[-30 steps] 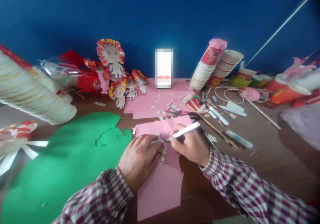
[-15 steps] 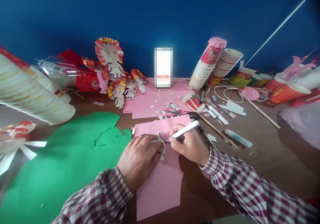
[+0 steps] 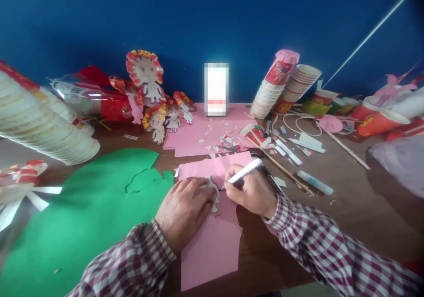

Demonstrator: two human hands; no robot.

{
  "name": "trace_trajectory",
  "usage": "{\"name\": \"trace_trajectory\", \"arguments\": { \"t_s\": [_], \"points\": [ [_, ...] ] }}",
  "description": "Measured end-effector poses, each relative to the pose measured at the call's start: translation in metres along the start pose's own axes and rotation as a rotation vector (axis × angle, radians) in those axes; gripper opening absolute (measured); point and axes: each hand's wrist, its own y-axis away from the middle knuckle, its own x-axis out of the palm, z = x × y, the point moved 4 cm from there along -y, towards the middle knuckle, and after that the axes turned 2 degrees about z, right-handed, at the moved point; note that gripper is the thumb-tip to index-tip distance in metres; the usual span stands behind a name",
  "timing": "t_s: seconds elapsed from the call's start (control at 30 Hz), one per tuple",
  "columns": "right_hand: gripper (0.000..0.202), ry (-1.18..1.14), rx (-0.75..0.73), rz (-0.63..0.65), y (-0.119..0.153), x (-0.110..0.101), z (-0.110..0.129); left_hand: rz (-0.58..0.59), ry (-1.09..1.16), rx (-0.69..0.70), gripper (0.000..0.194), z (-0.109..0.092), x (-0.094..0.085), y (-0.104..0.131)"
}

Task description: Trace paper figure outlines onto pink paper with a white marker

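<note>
Fingers spread flat, my left hand [image 3: 185, 208] presses a small white paper cutout [image 3: 214, 195] onto a sheet of pink paper [image 3: 212, 253]. My right hand [image 3: 250, 189] is closed around a white marker [image 3: 245, 171], its tip down at the cutout's right edge. Dark lines show on the pink sheet beside and below the cutout. A large green paper [image 3: 99, 213] with a cut in its upper part lies left of my left hand.
Scissors [image 3: 256, 152] and paper scraps lie beyond the pink sheet. Stacked paper cups stand at far left [image 3: 49, 120] and back right [image 3: 274, 85]. Paper lion figures [image 3: 145, 74] stand at the back left. A glue tube [image 3: 314, 182] lies on the right.
The marker has tilted slightly and its tip has shifted a little down along the cutout's edge. My left hand remains in place.
</note>
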Motion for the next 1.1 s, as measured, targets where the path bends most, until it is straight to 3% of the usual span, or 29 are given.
{"name": "trace_trajectory", "arguments": {
  "t_s": [0.23,0.9,1.1],
  "points": [
    [0.006,-0.085,0.034,0.003,-0.0004,-0.0008,-0.0018,-0.005,-0.012,0.018,0.027,-0.0001,0.0006,0.0003],
    [0.007,0.043,0.002,0.023,0.0007,-0.0004,0.0007,0.011,-0.020,0.008,0.025,-0.0002,0.0015,0.0003],
    [0.007,-0.027,0.023,0.019,0.0003,-0.0008,0.0003,0.016,-0.002,0.002,0.026,0.0003,0.0009,0.0006]
  ]
}}
